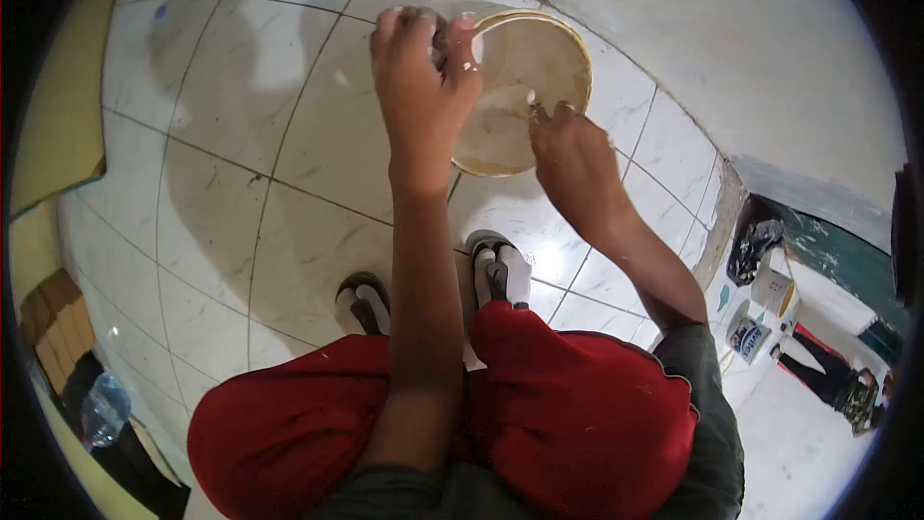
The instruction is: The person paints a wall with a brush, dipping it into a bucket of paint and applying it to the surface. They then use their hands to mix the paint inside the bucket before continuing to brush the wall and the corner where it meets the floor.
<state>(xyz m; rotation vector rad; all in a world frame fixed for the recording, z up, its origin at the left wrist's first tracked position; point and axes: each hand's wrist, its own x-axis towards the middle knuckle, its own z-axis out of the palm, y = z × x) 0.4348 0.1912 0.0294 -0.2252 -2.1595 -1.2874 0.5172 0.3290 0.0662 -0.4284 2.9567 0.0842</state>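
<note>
A round pale bucket (561, 58) with a yellowish rim is on the tiled floor in front of my feet. Its inside is smeared beige and whitish. My left hand (423, 67) is closed at the bucket's left side, the thumb by the rim and the fingers curled; white paste marks the hand. Reaching over the lower right rim, my right hand (577, 154) has its fingers bent together inside the opening. A small white bit (530, 96) shows at its fingertips; blur hides what the hand grips.
A plain wall (693, 19) runs along the top right. At the right stand a labelled tub (748, 338), another white container (772, 291) and a black plastic bag (756, 250); beyond them is another person (837, 380). A clear plastic bag (106, 409) lies at lower left.
</note>
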